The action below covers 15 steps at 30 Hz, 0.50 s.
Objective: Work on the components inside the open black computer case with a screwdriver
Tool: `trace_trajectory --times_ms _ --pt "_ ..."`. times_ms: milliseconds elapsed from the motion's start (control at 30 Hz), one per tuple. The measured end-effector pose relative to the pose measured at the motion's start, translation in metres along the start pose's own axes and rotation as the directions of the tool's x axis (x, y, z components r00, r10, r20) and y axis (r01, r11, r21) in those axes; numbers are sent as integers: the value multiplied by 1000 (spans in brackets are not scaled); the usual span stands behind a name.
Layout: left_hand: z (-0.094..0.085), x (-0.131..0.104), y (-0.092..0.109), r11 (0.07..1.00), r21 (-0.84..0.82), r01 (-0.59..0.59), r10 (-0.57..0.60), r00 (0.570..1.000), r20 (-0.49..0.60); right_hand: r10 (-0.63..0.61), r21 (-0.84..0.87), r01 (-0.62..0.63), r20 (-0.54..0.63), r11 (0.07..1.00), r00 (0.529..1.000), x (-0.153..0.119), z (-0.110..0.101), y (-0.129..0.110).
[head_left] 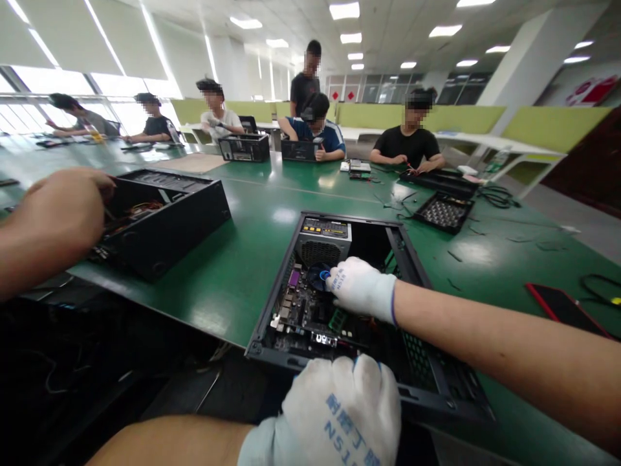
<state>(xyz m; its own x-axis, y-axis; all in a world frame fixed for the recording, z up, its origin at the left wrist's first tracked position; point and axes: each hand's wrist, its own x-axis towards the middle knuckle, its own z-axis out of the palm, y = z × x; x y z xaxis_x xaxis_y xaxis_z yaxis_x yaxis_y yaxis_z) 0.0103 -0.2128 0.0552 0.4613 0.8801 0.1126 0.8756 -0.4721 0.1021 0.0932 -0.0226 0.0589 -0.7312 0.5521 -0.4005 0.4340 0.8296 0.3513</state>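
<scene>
Open computer case (pixel 277 285) on green surface (pixel 252 239), gloved right hand (pixel 356 285) printed "N518", fingers narrow at case's cooling fan (pixel 315 278), left hand (pixel 344 408) curled at case's near edge, whether both are gripping cannot be told

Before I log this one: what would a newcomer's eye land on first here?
Probably the two white gloves: the right hand reaches into an open computer case to the round CPU fan, while the left hand is at the case's near edge, large in the foreground. Next, likely, a co-worker's bare hand at a second computer case on the left of the green table.
</scene>
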Motion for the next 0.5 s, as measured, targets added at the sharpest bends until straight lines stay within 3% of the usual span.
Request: trace_trajectory --times_ms 133,267,400,500 --pt "-4 -2 -3 999 11 -44 44 999 31 -66 -10 66 18 998 998 12 -2 1" --pt "-1 -3 -4 997 32 -77 75 995 62 -109 -16 109 -21 994 994 3 -2 7" --pt "7 -1 -12 994 63 -88 82 992 94 -18 28 20 -62 999 998 -18 -4 14" --pt "14 2 -22 991 107 -82 68 990 123 83 45 -82 -27 996 996 -29 -1 19"
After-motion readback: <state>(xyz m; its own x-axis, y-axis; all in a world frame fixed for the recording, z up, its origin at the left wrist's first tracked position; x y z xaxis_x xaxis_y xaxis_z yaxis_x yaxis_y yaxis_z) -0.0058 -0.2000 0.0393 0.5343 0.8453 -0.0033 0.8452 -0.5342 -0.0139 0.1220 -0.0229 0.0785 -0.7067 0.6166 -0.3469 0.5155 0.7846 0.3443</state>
